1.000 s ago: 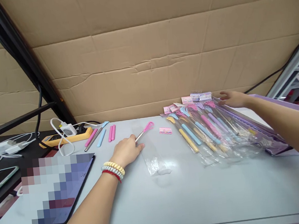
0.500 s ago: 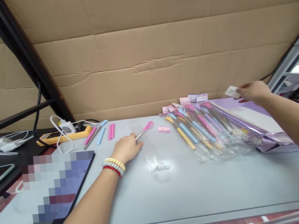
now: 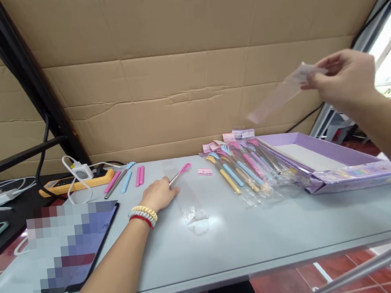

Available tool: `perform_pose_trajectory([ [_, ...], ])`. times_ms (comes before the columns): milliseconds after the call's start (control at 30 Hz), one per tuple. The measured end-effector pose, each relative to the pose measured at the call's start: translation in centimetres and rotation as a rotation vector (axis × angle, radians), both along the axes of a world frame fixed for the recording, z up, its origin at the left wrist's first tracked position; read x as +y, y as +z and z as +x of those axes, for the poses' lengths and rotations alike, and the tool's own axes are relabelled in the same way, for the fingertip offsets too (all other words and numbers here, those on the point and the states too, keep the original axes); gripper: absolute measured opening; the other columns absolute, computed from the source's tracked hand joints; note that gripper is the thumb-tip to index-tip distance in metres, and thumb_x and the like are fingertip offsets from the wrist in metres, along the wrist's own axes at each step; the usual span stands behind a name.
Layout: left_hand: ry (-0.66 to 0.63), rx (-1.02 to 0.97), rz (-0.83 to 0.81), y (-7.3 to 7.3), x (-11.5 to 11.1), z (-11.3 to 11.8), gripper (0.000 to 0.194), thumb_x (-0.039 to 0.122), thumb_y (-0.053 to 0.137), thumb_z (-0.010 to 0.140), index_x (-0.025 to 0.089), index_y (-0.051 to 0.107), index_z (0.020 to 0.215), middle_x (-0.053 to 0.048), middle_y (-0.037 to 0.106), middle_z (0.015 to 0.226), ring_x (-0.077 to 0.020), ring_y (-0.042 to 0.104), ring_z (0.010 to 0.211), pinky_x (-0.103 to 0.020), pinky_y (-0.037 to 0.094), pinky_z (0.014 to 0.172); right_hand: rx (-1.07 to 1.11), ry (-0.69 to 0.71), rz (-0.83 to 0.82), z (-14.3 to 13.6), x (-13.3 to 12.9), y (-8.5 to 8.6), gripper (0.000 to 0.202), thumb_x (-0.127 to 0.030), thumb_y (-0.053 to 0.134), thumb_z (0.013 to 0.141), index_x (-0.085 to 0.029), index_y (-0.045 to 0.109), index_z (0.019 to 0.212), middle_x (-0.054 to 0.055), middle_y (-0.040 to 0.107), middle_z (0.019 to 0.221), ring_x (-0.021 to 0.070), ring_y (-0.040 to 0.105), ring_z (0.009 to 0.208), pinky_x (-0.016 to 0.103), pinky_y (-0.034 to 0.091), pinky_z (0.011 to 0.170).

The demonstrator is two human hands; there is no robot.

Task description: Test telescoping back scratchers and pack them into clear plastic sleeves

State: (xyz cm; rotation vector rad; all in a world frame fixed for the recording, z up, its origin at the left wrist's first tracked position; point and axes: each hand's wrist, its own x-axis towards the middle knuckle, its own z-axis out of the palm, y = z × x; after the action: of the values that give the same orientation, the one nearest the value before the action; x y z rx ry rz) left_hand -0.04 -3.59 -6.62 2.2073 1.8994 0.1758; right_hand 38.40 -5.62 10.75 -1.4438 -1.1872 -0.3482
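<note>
My left hand (image 3: 160, 195) rests on the table with its fingers closed around the metal rod of a back scratcher (image 3: 184, 168), whose pink claw head sticks out. Beside it a clear plastic bag (image 3: 189, 207) lies flat, and a pink printed card (image 3: 205, 172) is just to the right. Raised high at the right, my right hand (image 3: 346, 76) pinches one end of a long clear plastic bag (image 3: 277, 96), which trails to the left, slightly blurred. Below that bag lie several back scratchers in clear wrapping (image 3: 244, 167), with yellow, blue, pink and purple parts.
A purple open box (image 3: 354, 178) stands at the right. Loose pink handles (image 3: 140, 176), a blue handle (image 3: 126, 181) and a blue-headed back scratcher (image 3: 118, 184) lie left of centre. A tablet (image 3: 88, 249) and an orange power strip (image 3: 57, 185) with white cables are farther left.
My right hand has risen from beside the box, and a long bag now stretches from its fingers where only a small whitish piece showed. My left hand keeps its grip on the back scratcher.
</note>
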Motion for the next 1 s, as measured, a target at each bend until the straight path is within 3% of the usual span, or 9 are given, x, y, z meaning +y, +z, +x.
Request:
perform_pose_trajectory([
  [133, 0.050, 0.005, -0.031, 0.3, 0.2, -0.7, 0.038, 0.052, 0.048, 0.079, 0.019, 0.057, 0.094, -0.015, 0.065, 0.103, -0.0312, 0.064, 0.091, -0.036, 0.046, 0.066, -0.208, 0.299, 0.320, -5.6, -3.3, 1.8, 0.011, -0.020, 0.066, 0.077, -0.015, 0.059, 0.085, 0.010, 0.065, 0.086, 0.0146, 0.067, 0.079, 0.029, 0.053, 0.069],
  [233, 0.112, 0.005, -0.045, 0.6, 0.4, -1.3, 0.041, 0.053, 0.054, 0.075, 0.018, 0.058, 0.097, -0.016, 0.065, 0.106, -0.0310, 0.063, 0.093, -0.036, 0.046, 0.068, -0.317, 0.568, 0.486, -9.7, -5.0, -0.2, 0.017, -0.020, 0.068, 0.073, -0.020, 0.051, 0.075, 0.005, 0.063, 0.080, 0.0161, 0.066, 0.080, 0.034, 0.053, 0.075],
  [300, 0.154, -0.019, -0.036, 0.8, 0.5, -1.6, 0.045, 0.053, 0.057, 0.073, 0.017, 0.057, 0.100, -0.016, 0.064, 0.108, -0.0312, 0.063, 0.096, -0.036, 0.046, 0.069, -0.370, 0.669, 0.389, -11.5, -4.8, -3.1, 0.014, -0.017, 0.063, 0.074, -0.021, 0.050, 0.075, 0.005, 0.065, 0.086, 0.0173, 0.065, 0.085, 0.036, 0.052, 0.079],
  [367, 0.197, -0.077, -0.019, 1.1, 0.5, -1.6, 0.048, 0.054, 0.054, 0.074, 0.016, 0.056, 0.103, -0.018, 0.064, 0.110, -0.0318, 0.062, 0.098, -0.037, 0.047, 0.070, -0.497, 0.654, 0.182, -12.6, -3.6, -6.7, 0.013, -0.014, 0.060, 0.070, -0.021, 0.049, 0.073, 0.006, 0.067, 0.093, 0.0186, 0.065, 0.086, 0.034, 0.052, 0.076],
  [467, 0.257, -0.162, 0.024, 1.2, 0.4, -1.5, 0.051, 0.054, 0.044, 0.080, 0.013, 0.055, 0.108, -0.020, 0.062, 0.113, -0.0339, 0.060, 0.104, -0.040, 0.046, 0.075, -0.499, 0.673, -0.060, -13.6, -0.9, -11.7, 0.013, -0.014, 0.054, 0.070, -0.022, 0.045, 0.070, 0.007, 0.067, 0.087, 0.0231, 0.064, 0.094, 0.034, 0.049, 0.074],
  [567, 0.284, -0.207, 0.069, 1.2, 0.4, -1.3, 0.050, 0.052, 0.038, 0.083, 0.013, 0.054, 0.110, -0.020, 0.061, 0.115, -0.0350, 0.058, 0.106, -0.042, 0.045, 0.078, -0.483, 0.750, -0.296, -15.0, 0.8, -14.8, 0.012, -0.015, 0.052, 0.070, -0.022, 0.043, 0.069, 0.006, 0.064, 0.078, 0.0258, 0.062, 0.101, 0.034, 0.047, 0.075],
  [767, 0.264, -0.219, 0.068, 0.6, 0.5, -1.1, 0.050, 0.050, 0.039, 0.083, 0.013, 0.053, 0.112, -0.020, 0.063, 0.113, -0.0330, 0.059, 0.106, -0.039, 0.045, 0.078, -0.646, 0.953, -0.683, -17.2, -0.7, -16.3, 0.014, -0.013, 0.051, 0.068, -0.022, 0.040, 0.065, 0.004, 0.059, 0.071, 0.0204, 0.060, 0.080, 0.028, 0.041, 0.063],
  [867, 0.232, -0.208, 0.054, 0.4, 0.5, -0.9, 0.050, 0.048, 0.040, 0.083, 0.011, 0.053, 0.114, -0.021, 0.062, 0.115, -0.0341, 0.058, 0.107, -0.039, 0.045, 0.079, -0.746, 0.953, -0.821, -17.0, -1.9, -16.1, 0.013, -0.013, 0.051, 0.065, -0.021, 0.041, 0.065, 0.002, 0.058, 0.070, 0.0165, 0.054, 0.067, 0.026, 0.036, 0.057],
  [1000, 0.205, -0.235, 0.059, 0.3, 0.4, -0.6, 0.050, 0.049, 0.031, 0.088, 0.012, 0.054, 0.112, -0.021, 0.062, 0.115, -0.0345, 0.058, 0.107, -0.041, 0.044, 0.079, -0.715, 0.954, -0.883, -16.7, -2.0, -14.8, 0.012, -0.025, 0.060, 0.068, -0.020, 0.049, 0.070, 0.003, 0.062, 0.081, 0.0168, 0.055, 0.070, 0.027, 0.039, 0.060],
])
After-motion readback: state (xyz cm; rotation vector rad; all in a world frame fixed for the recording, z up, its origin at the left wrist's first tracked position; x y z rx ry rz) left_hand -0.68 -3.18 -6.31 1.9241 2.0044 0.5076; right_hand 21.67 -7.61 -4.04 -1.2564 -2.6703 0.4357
